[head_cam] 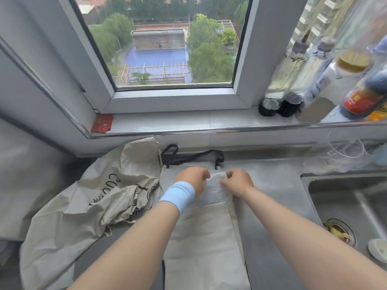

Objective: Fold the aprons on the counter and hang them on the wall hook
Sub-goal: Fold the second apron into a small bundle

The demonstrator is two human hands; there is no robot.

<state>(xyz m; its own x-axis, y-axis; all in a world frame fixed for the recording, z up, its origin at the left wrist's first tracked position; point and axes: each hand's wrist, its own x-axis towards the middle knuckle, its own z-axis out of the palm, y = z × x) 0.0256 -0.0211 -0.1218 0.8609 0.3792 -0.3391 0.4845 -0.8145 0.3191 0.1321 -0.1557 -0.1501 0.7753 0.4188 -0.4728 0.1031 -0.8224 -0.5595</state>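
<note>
A pale grey apron (205, 231) lies folded into a long narrow strip down the middle of the steel counter (270, 185). Its black neck strap (192, 156) rests at the far end by the wall. My left hand (193, 178), with a light blue wristband, and my right hand (238, 181) both pinch a raised fold of the cloth near the strip's top. A second beige apron (83, 208) with black lettering lies crumpled on the counter to the left. No wall hook is in view.
A sink (351, 206) with food scraps in its drain sits at the right, a small white dish (378, 250) beside it. Several sauce bottles (310, 86) stand on the window sill (188, 122). A red packet (102, 123) lies at the sill's left end.
</note>
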